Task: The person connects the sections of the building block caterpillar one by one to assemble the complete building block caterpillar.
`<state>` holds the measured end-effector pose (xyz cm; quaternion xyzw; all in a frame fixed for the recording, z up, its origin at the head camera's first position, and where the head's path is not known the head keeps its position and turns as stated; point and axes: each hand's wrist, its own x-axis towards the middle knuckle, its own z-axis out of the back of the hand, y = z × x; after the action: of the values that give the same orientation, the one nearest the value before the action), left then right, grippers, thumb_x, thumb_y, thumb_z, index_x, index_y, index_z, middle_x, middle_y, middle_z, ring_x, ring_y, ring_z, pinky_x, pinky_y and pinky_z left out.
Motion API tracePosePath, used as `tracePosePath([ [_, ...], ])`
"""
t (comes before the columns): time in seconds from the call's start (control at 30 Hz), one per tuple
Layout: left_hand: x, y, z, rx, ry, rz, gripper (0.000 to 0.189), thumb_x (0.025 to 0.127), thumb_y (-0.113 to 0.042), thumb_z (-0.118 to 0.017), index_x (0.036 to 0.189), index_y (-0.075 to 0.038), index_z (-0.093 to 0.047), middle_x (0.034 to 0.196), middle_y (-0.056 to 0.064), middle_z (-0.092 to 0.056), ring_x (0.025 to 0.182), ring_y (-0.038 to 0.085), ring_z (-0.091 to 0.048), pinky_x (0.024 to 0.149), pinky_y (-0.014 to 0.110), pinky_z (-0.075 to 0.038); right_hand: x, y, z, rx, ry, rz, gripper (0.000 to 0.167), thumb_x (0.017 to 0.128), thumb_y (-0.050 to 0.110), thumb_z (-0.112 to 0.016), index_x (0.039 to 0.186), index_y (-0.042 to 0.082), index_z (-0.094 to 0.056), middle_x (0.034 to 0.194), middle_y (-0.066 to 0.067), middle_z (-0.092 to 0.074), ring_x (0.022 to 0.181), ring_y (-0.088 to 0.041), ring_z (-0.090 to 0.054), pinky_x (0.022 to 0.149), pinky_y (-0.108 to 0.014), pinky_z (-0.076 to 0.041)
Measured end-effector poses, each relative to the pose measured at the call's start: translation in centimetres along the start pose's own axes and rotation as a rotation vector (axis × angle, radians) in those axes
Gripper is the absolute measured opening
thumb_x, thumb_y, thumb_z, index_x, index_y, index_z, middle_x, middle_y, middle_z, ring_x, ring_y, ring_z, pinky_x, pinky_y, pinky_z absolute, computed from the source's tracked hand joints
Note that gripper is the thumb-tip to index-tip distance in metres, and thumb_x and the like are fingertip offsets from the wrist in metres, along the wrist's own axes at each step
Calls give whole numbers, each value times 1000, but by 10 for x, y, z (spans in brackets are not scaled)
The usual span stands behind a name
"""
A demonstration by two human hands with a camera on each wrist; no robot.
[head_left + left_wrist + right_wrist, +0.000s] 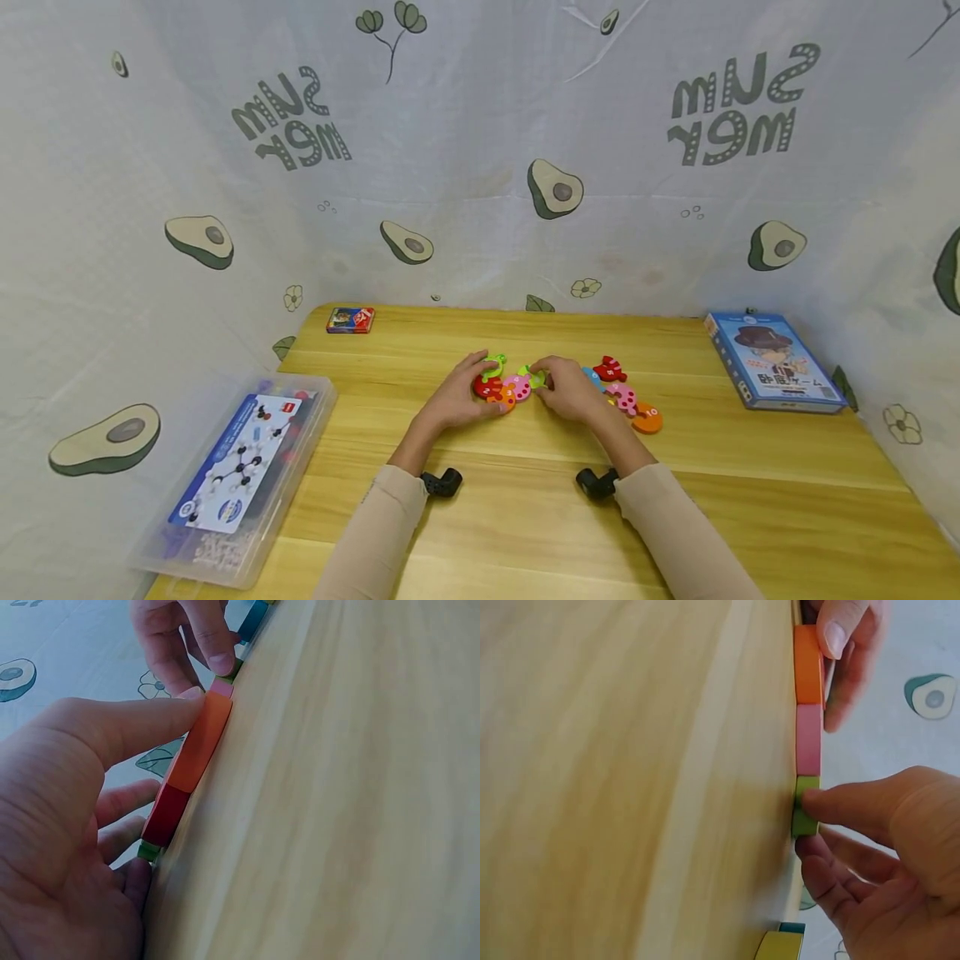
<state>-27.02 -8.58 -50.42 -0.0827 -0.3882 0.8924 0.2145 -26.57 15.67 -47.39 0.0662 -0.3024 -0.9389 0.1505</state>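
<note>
A person's two hands work over flat, bright puzzle pieces near the middle of a wooden table (517, 533). The left hand (459, 393) curls around a cluster of pieces, its thumb against the orange piece (501, 402) and its fingers around the far side, by the red piece (486, 389) and a small lime piece (492, 367). The right hand (567, 388) pinches a green piece (806, 807) between thumb and fingers; this piece sits against the pink piece (808, 740), next to the orange one. Just right of that hand lies a second group (622, 397), in blue, red, pink, yellow and orange, partly hidden by the wrist. A clear plastic case (311, 454) stands at left, a small box (350, 320) at the far left, and a blue box (776, 361) at the far right. Behind hangs an avocado-print sheet (465, 125).
</note>
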Motion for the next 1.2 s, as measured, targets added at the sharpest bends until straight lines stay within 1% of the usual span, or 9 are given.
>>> tracePosePath([
  [0.13,0,1,-2,7,-5,6,79,83,-42,-83,151,-18,-52,170,3,-27,159,31,-22,125,57,-28,-1,-4,1,3,-8,6,37,95,7,-72,131,1,-66,93,-8,-63,77,-19,-54,69,-31,-47],
  [0.3,0,0,-2,6,0,11,80,83,-43,-83,152,-18,-51,171,3,-26,159,32,-22,124,57,-28,-11,-8,8,-8,-53,-8,39,95,14,-74,131,3,-66,105,-10,-65,88,-21,-57,80,-37,-53],
  [0.5,-1,-1,0,-15,-3,19,80,83,-42,-84,152,-16,-51,171,4,-26,158,33,-22,124,59,-29,-26,-14,22,-14,-99,-36,40,95,17,-74,131,2,-67,107,-13,-65,89,-23,-57,80,-38,-50],
  [0.67,-1,-1,1,-21,-5,19,80,83,-42,-84,151,-16,-52,171,3,-26,157,33,-25,124,58,-30,-38,-24,28,-14,-138,-20,39,95,18,-75,128,-2,-67,116,-18,-69,90,-24,-61,80,-39,-54],
  [0.77,-1,-1,1,-25,-3,24,80,83,-42,-84,152,-16,-52,171,3,-26,157,33,-25,124,58,-30,-45,-29,31,-9,-146,-21,40,95,19,-75,126,-4,-68,109,-17,-70,83,-22,-58,74,-36,-53],
  [0.87,-1,-1,0,-27,-4,27,80,83,-41,-84,151,-17,-52,171,2,-26,157,33,-25,124,57,-29,-52,-33,35,-13,-150,-35,44,91,22,-80,124,-5,-68,103,-15,-71,77,-20,-54,67,-31,-48],
  [1.03,0,0,-1,-14,-7,24,79,83,-42,-84,151,-18,-52,170,2,-26,157,32,-26,124,56,-30,-61,-37,37,-43,-147,-74,54,82,28,-88,120,-5,-68,103,-15,-69,76,-19,-51,66,-30,-45],
  [1.13,1,1,-2,-10,-12,21,79,83,-41,-84,151,-18,-52,170,2,-27,157,32,-27,124,56,-30,-64,-40,37,-51,-156,-88,52,84,29,-87,119,-5,-69,98,-14,-66,76,-19,-50,65,-29,-43],
  [1.2,1,1,-3,-12,-16,20,79,82,-41,-85,151,-19,-53,170,2,-27,156,32,-27,124,56,-30,-64,-42,36,-64,-168,-77,49,87,28,-84,120,-4,-70,95,-13,-64,75,-19,-50,64,-29,-41],
])
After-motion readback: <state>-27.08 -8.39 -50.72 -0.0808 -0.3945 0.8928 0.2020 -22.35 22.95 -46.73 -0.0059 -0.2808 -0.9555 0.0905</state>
